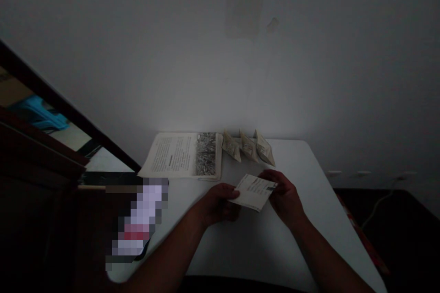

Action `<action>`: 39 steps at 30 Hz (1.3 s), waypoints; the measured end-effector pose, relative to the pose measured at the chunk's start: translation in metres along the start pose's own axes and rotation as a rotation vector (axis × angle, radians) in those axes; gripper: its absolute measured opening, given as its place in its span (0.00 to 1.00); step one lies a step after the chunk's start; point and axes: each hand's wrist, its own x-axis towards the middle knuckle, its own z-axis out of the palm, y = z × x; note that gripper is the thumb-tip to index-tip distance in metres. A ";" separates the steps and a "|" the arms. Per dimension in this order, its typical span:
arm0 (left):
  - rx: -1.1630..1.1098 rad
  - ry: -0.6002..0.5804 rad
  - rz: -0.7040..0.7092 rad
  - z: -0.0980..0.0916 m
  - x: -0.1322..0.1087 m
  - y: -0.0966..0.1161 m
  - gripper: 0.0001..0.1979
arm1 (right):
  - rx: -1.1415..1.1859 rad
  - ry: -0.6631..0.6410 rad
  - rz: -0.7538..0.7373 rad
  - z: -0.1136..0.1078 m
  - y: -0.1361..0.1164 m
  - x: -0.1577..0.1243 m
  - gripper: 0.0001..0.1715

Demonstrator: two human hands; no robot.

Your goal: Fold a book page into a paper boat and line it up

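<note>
Both my hands hold a folded sheet of printed paper (255,191) just above a white table (254,242). My left hand (220,203) pinches its left edge with closed fingers. My right hand (283,194) grips its right edge, fingers curled over the top. Behind the paper, three folded paper shapes (248,146) stand in a row near the table's far edge.
A stack of printed pages (184,155) with text and a dark picture lies at the table's far left. A blurred-out object (137,219) sits at the table's left edge. Dark wooden furniture (41,178) is at left, a plain wall behind, a cable (378,206) on the floor at right.
</note>
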 end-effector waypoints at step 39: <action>0.678 0.483 0.288 0.002 0.000 0.005 0.24 | -0.328 -0.216 0.335 0.002 -0.018 -0.002 0.20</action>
